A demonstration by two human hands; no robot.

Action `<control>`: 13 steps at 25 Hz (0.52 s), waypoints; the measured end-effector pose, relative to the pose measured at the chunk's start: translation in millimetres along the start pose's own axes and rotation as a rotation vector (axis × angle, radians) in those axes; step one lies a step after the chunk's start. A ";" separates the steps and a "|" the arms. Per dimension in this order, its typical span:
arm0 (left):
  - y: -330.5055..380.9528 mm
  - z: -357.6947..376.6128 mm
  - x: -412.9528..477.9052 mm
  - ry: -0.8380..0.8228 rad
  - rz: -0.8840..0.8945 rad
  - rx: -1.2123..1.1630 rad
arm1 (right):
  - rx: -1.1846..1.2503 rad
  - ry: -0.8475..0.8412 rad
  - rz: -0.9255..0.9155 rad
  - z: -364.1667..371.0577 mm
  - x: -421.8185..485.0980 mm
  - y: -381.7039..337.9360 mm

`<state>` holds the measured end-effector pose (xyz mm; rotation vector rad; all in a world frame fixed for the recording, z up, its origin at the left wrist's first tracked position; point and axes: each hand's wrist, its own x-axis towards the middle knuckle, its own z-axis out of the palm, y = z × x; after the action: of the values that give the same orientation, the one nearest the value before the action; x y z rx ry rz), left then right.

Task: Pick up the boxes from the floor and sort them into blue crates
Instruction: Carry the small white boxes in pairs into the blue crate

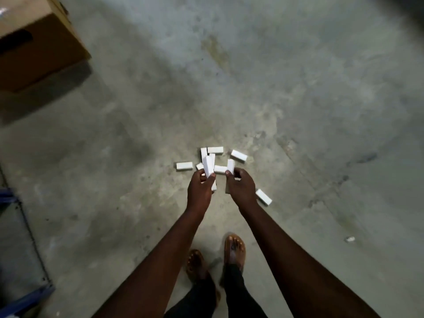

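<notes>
I am at the picking-up step. I stand over a little pile of small white boxes on the grey floor (298, 111).

My left hand (199, 190) is curled round a bunch of boxes (209, 167). They stand up like a fan. I think there are two or three, but I cannot count them for sure. My right hand (241, 188) pinches a single box (230, 166) between thumb and fingers, and it stands up too. My two hands are near each other, just above the pile.

More boxes lie flat on the floor. There is a left box (184, 165), a far box (215, 149), a tilted box (238, 155) and a near box (263, 196) just beside my right wrist. A few more are partly hidden behind my hands.

I think the job is only just begun. I can see no box in a crate. At the left edge there is a blue frame (25, 299). It may be a crate or a rack, I cannot tell. A big brown cardboard box (39, 56) sits far off at the top left.

Next, I think I can tuck the single box into the bunch, so my right hand is free to grab more. Or I can carry what I have to a blue crate. My left hand looks quite full, so I must hold tight or a box may slip out.
</notes>
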<state>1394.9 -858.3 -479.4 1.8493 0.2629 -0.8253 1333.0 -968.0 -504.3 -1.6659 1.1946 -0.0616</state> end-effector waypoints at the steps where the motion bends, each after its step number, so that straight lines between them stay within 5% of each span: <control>1: 31.0 -3.7 -37.6 -0.043 0.035 -0.013 | 0.092 0.024 0.015 -30.2 -31.6 -29.3; 7: 163.8 -33.6 -243.7 -0.280 0.212 -0.055 | 0.486 0.210 0.030 -181.0 -206.0 -149.6; 13: 208.9 -56.6 -405.1 -0.534 0.309 -0.013 | 0.685 0.422 -0.019 -278.8 -379.6 -179.6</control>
<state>1230.0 -821.0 -52.3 1.5368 -0.3453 -1.0525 1107.6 -895.1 -59.3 -1.0760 1.2713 -0.7795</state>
